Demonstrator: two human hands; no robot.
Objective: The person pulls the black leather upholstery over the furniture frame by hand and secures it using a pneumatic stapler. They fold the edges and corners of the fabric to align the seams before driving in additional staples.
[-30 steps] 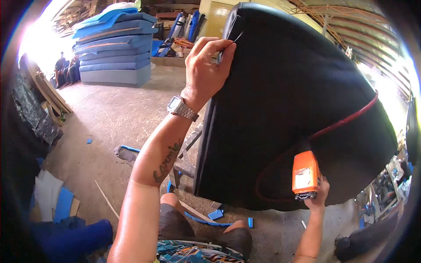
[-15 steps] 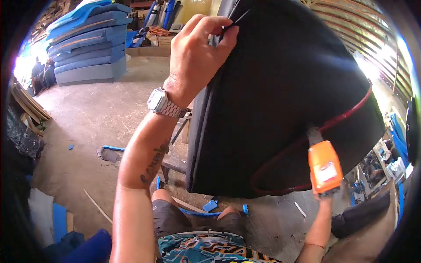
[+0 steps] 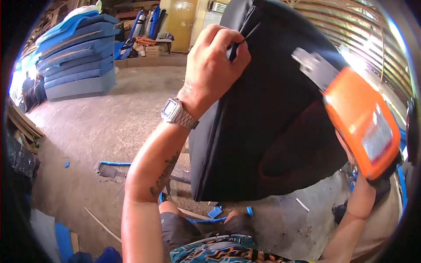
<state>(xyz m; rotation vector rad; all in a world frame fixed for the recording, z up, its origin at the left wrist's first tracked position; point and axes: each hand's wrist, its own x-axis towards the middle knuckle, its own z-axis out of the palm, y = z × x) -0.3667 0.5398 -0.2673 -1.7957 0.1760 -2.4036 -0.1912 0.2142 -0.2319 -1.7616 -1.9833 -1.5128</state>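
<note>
My left hand (image 3: 215,63) pinches the folded edge of black fabric (image 3: 252,22) near the top of a large black upholstered piece (image 3: 267,101). Thumb and forefinger meet on the fold. At the right, my right hand (image 3: 345,148) grips an orange staple gun (image 3: 355,109), whose body hides most of the fingers. The gun's silver nose (image 3: 318,70) points up and left, overlapping the black fabric in this view. A seam runs down the left side of the piece, and a dark hollow shows in its lower right.
A tall stack of blue foam slabs (image 3: 79,59) stands at the back left. Blue scraps (image 3: 215,212) and a thin white strip (image 3: 302,204) lie on the concrete floor (image 3: 87,131). Wooden boards (image 3: 24,118) lean at the far left. Fabric rolls stand near a yellow door (image 3: 182,26).
The staple gun has risen from low on the black piece, moving up, right and closer to the camera. My left hand keeps its pinch on the edge; the view has shifted slightly.
</note>
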